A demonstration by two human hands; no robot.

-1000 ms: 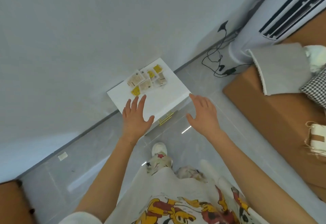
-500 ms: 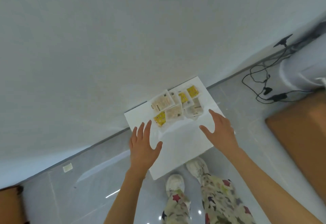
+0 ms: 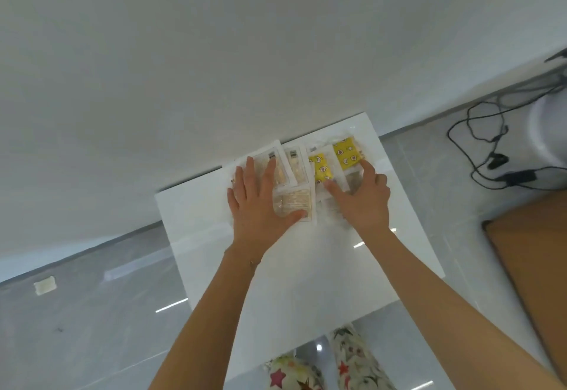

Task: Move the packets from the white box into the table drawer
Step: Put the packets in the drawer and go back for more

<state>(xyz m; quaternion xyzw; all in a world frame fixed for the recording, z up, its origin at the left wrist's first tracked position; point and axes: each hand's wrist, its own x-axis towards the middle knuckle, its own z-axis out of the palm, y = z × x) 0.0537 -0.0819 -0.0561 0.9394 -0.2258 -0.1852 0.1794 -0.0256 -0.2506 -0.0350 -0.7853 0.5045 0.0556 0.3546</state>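
Packets (image 3: 296, 202) under the left hand (image 3: 256, 205) are being covered across the middle; only the edges are being shown. More clear packets are being hidden beneath the right hand (image 3: 363, 199); a count cannot be made. Print on the yellow packets (image 3: 322, 168) is being rendered too small to read. Whether either hand is gripping or just pressing flat cannot be told. The brown surface (image 3: 534, 254) and the cables (image 3: 487, 150) are being cut off by the right edge, both forearms by the bottom.

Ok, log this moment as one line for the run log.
stage: gathering | left hand: flat on packets | right hand: flat on yellow packets | white table: packets at wall edge | drawer: not visible
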